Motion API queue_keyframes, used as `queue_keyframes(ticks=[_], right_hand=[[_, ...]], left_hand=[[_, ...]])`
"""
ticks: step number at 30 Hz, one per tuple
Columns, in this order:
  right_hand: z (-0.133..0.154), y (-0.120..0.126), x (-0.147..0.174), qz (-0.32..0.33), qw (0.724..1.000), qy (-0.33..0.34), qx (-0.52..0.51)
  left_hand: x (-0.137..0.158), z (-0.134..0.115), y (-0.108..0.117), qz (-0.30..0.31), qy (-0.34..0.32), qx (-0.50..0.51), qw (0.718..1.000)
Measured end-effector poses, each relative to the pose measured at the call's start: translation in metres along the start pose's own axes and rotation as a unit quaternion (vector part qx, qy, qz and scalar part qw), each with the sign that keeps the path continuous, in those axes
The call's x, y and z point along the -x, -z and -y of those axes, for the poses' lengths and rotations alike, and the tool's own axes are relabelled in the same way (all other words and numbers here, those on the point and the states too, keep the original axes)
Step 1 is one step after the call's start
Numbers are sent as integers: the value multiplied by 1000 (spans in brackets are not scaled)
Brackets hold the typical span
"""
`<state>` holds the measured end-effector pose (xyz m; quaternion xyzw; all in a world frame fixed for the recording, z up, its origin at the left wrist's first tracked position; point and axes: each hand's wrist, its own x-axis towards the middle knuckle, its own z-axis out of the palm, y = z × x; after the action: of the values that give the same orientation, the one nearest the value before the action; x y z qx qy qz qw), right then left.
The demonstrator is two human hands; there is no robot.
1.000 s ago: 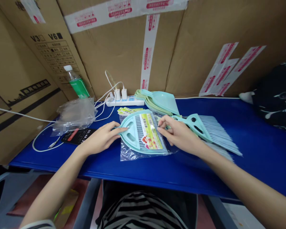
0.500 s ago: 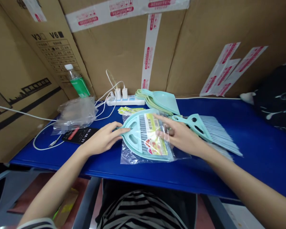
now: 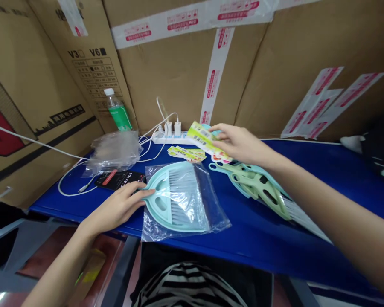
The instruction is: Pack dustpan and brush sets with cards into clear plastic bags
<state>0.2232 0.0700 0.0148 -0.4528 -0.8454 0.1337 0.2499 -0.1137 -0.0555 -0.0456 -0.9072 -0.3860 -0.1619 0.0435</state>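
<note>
A light-blue dustpan (image 3: 159, 171) with a matching brush (image 3: 179, 192) nested on it lies on the table inside a clear plastic bag (image 3: 216, 213). My left hand (image 3: 123, 207) pinches the dustpan's handle end at the left. Off the table, beyond the bag, my right hand (image 3: 240, 140) grips a yellow-green printed card (image 3: 200, 134) by its right end. More such cards (image 3: 185, 152) lie just behind the bag. To the right, partly under my right arm, are several blue and green brushes (image 3: 269, 192). Stacked dustpans behind my right hand are mostly hidden.
A white power strip (image 3: 160, 138) with chargers and cables stands at the back against the cardboard (image 3: 166, 76). At the left are a phone (image 3: 115, 179), a pile of clear bags (image 3: 115, 149) and a green-labelled bottle (image 3: 120, 115). The blue table's front edge is close to my body.
My right hand has lifted the printed card off the bagged dustpan and carried it toward the back. My left hand keeps hold of the handle. The view has shifted.
</note>
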Motion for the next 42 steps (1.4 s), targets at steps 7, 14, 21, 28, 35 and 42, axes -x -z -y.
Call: queue_keyframes(ticks=[7, 14, 21, 28, 35, 42], right_hand=[[15, -56, -76, 62, 985, -5, 159], [27, -37, -22, -31, 997, 75, -20], [28, -29, 66, 110, 958, -90, -248], [4, -28, 68, 82, 854, -203, -472], [-2, -30, 70, 41, 844, -207, -493], [-10, -20, 70, 41, 853, -184, -486]], left_hand=[[13, 0, 1, -6, 34, 10, 999], [1, 3, 5, -43, 8, -33, 999], [-39, 4, 2, -58, -24, -37, 997], [-76, -1, 7, -62, -89, -39, 993], [-80, -22, -7, -84, -124, -170, 974], [-41, 4, 16, -196, -146, -180, 953]])
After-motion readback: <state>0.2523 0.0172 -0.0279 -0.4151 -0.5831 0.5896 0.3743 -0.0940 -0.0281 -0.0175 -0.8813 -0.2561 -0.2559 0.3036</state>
